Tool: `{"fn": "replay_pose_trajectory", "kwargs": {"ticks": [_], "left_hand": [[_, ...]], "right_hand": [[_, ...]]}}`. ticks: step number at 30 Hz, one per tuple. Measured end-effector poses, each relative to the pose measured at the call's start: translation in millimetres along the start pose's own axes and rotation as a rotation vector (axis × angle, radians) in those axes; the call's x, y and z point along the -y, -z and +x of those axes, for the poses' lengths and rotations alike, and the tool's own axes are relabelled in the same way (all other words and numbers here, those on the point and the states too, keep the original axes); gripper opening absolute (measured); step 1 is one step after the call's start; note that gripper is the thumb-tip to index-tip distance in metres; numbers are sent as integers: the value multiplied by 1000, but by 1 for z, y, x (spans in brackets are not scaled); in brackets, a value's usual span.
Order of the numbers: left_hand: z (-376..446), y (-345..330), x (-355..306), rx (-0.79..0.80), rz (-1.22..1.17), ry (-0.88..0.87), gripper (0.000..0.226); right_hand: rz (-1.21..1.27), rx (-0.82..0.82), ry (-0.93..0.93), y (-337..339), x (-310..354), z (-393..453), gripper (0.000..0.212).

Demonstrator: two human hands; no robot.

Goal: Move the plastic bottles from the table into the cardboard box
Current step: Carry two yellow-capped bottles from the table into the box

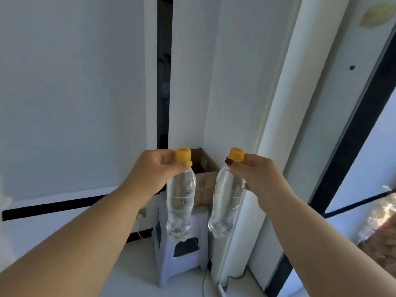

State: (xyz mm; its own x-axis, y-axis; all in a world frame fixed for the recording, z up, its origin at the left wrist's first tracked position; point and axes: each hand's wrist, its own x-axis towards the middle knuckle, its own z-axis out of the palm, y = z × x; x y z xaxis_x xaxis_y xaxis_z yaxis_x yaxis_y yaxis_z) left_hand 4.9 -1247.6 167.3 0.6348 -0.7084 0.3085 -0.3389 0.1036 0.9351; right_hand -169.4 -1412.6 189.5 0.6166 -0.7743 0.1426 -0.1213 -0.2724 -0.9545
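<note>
My left hand (155, 168) pinches the neck of a clear plastic bottle (180, 202) with a yellow cap, which hangs upright below my fingers. My right hand (255, 174) holds a second clear bottle (227, 202) with a yellow cap the same way, tilted slightly. Both bottles hang in the air in front of an open cardboard box (203, 168), which stands on a stool in the corner of the room. The box's opening is partly hidden behind the left bottle's cap and my hands.
The box rests on a pale blue plastic stool (182, 258) on the floor. White wall panels stand behind and to the left; a white door frame (276, 125) rises at the right. A white cable (205, 281) runs along the floor by the stool.
</note>
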Motion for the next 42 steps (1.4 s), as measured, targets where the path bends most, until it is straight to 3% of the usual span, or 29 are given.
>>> {"fn": "replay_pose_trajectory", "kwargs": {"ticks": [7, 15, 20, 24, 30, 34, 42], "left_hand": [[144, -14, 53, -47, 13, 62, 22], [307, -16, 116, 35, 61, 35, 19], [399, -21, 157, 28, 59, 87, 18], [463, -27, 214, -5, 80, 186, 16], [525, -35, 305, -70, 106, 365, 16], [551, -44, 364, -124, 147, 468, 22], [574, -61, 445, -22, 363, 566, 24]], "right_hand": [[14, 31, 27, -27, -27, 160, 4], [11, -17, 26, -66, -62, 325, 23], [-21, -52, 69, -94, -86, 426, 7], [-54, -28, 45, -124, -131, 505, 27], [-90, -7, -79, -167, -211, 595, 9], [-127, -22, -161, -195, -267, 633, 18], [-189, 104, -266, -235, -350, 664, 6]]}}
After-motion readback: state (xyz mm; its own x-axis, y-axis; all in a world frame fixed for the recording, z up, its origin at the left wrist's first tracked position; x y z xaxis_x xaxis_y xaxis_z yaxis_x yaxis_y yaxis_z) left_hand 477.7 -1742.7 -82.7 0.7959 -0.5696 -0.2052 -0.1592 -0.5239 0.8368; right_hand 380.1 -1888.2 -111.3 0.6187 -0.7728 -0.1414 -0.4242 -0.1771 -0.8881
